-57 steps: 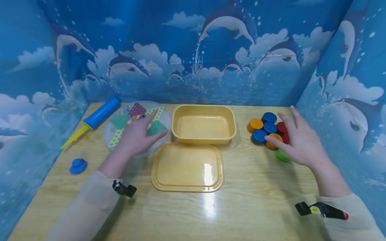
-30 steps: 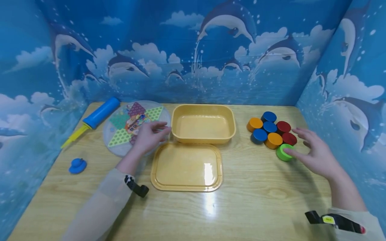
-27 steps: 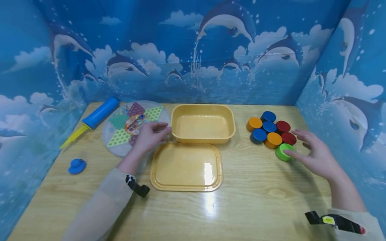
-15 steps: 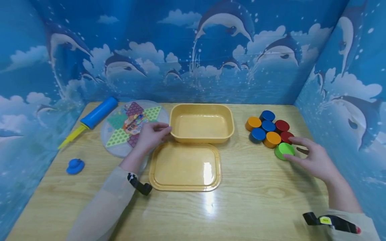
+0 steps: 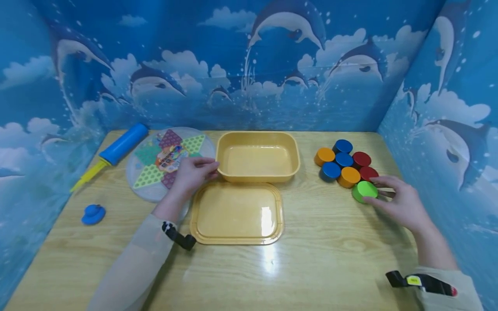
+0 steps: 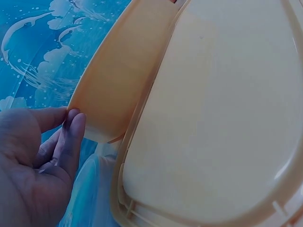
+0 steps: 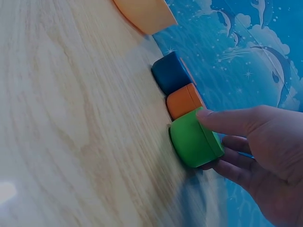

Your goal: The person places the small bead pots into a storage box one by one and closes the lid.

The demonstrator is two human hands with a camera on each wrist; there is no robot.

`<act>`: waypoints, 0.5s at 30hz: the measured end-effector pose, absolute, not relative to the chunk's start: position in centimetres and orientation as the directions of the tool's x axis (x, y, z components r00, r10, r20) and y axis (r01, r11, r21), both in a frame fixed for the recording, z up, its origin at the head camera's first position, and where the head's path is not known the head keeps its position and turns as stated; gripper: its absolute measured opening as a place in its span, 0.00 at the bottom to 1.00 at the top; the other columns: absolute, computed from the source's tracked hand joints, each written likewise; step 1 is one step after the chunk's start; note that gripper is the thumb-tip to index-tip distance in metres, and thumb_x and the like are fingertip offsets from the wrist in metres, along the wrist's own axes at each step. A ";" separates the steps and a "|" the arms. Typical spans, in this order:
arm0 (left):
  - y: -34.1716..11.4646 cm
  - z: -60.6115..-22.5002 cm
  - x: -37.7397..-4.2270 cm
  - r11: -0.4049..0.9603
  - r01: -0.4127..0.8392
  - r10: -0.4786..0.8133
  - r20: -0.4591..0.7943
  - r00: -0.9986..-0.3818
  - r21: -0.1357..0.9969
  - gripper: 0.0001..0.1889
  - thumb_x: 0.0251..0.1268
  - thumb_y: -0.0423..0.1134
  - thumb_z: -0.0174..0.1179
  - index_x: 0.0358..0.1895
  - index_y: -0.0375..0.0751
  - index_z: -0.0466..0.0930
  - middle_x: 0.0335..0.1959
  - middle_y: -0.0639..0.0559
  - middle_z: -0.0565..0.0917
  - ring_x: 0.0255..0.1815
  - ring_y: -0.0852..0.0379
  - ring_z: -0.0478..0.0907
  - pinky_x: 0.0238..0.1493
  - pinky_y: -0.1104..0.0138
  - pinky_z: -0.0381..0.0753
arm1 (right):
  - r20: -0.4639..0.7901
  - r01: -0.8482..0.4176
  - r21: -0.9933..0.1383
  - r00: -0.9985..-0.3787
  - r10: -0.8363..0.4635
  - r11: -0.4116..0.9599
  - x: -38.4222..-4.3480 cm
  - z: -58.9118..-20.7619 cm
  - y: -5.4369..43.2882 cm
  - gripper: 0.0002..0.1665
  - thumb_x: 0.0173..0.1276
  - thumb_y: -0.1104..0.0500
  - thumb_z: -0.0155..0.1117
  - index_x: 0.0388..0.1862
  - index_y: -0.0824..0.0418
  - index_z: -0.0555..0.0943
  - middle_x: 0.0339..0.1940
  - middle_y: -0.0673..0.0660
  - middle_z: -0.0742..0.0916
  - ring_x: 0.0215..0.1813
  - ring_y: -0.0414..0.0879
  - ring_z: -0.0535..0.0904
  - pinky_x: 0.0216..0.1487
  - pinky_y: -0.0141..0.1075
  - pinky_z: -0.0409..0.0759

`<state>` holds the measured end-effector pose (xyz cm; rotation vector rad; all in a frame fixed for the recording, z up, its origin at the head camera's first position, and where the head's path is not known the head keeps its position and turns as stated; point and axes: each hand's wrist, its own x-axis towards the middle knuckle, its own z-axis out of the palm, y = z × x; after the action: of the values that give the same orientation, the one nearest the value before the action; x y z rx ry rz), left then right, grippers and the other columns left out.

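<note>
My left hand (image 5: pixel 193 175) is at the left end of a yellow plastic box (image 5: pixel 258 178), thumb and fingertips pinching its rim, as the left wrist view shows. The matching flat lid (image 5: pixel 238 212) lies in front of the box. On the right, my right hand (image 5: pixel 402 203) grips a short green cylinder (image 7: pixel 191 137) with a seam near its top; the thumb presses one side and the fingers wrap the other. Orange (image 5: pixel 349 176), blue (image 5: pixel 330 171) and dark red cylinders (image 5: pixel 362 159) stand clustered right behind the green one.
A round clear board with a star pattern (image 5: pixel 149 176) lies at the left, partly under my left forearm. Beyond it are a blue pump with a yellow nozzle (image 5: pixel 123 144) and a small blue hat-shaped piece (image 5: pixel 93 214). Dolphin-print cloth (image 5: pixel 249 86) walls the table's back and sides.
My left hand has come from over the round board to the box's rim. My right hand has come down from above the cluster and taken hold of the green cylinder.
</note>
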<state>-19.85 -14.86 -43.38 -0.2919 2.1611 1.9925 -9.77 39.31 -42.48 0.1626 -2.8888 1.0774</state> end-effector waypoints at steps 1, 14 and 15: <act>-14.9 -43.3 -19.8 0.076 -0.271 -0.018 -0.270 -0.963 0.960 0.19 0.74 0.32 0.69 0.61 0.22 0.81 0.49 0.34 0.85 0.36 0.57 0.88 0.47 0.65 0.92 | 0.087 -0.113 -0.653 -0.993 -0.074 0.749 -9.8 -42.5 39.2 0.33 0.67 0.56 0.82 0.65 0.71 0.80 0.63 0.69 0.79 0.57 0.66 0.80 0.48 0.11 0.76; -14.9 -43.2 -19.7 0.055 -0.294 -0.019 -0.293 -0.956 0.954 0.18 0.74 0.32 0.69 0.60 0.23 0.82 0.50 0.35 0.84 0.36 0.56 0.88 0.48 0.64 0.92 | -0.040 0.022 -0.674 -0.999 -0.007 0.739 -9.8 -43.3 38.8 0.45 0.66 0.46 0.82 0.71 0.71 0.77 0.66 0.74 0.80 0.57 0.72 0.84 0.42 0.13 0.80; -14.9 -43.2 -19.7 0.054 -0.294 -0.019 -0.293 -0.956 0.954 0.18 0.74 0.32 0.69 0.60 0.23 0.82 0.49 0.35 0.84 0.36 0.56 0.88 0.48 0.64 0.92 | -0.046 0.024 -0.670 -0.999 -0.009 0.742 -9.8 -43.4 38.9 0.46 0.65 0.45 0.82 0.71 0.71 0.76 0.65 0.74 0.80 0.57 0.72 0.84 0.42 0.13 0.80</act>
<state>-19.72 -14.85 -43.23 -0.3210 2.1237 2.0058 -9.79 38.85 -43.35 -0.0131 -2.9744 1.1451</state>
